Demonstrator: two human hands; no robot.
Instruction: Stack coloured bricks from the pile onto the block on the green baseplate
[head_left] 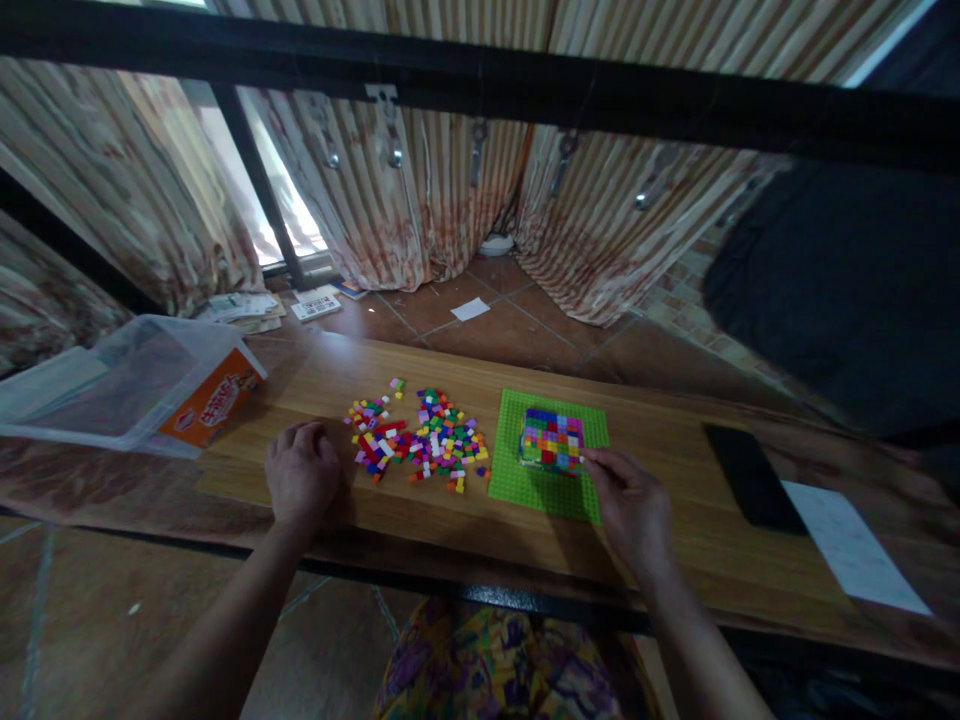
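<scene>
A green baseplate [525,478] lies on the wooden table [675,440], with a block of many-coloured small bricks [553,438] built on it. My right hand [632,505] rests at the plate's near right corner, fingertips pinched together against the block's near right edge; what they pinch is too small to make out. A loose pile of small coloured bricks [420,440] is spread left of the plate. My left hand [301,472] lies knuckles up on the table just left of the pile, its fingers curled under and nothing visible in them.
A clear plastic tub [112,385] with an orange label lies at the table's left end. A black phone [751,476] and a white paper sheet [851,548] lie at the right. A dark cloth [847,290] hangs at upper right. Papers lie on the tiled floor beyond.
</scene>
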